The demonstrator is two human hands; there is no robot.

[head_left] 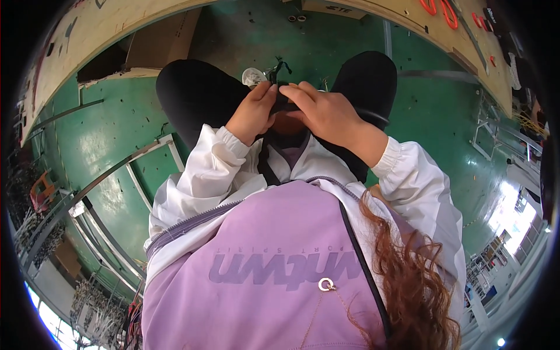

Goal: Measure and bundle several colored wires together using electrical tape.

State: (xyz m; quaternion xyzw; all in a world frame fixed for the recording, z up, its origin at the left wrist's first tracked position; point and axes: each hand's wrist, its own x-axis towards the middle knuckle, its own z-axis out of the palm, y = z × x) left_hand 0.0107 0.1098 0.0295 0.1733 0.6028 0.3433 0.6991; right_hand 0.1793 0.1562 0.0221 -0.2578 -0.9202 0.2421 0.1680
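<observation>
My left hand (255,112) and my right hand (326,114) meet between my knees, with fingers bent and pinched together. Both grip a black cable (286,107), most of which is hidden under the fingers. Thin dark wire ends (282,66) stick up beyond the fingertips. To the right, a black, shiny tube-like length (372,114) curves over my right thigh; whether it joins the piece in my hands cannot be seen. Below the hands hangs my open white jacket (204,169).
A wooden bench (128,17) curves across the far side, with orange-red loops (449,13) at its right. Beneath it stands a cardboard box (163,41). A metal frame (137,154) is at left, another rack (496,128) at right. The floor (116,186) is green.
</observation>
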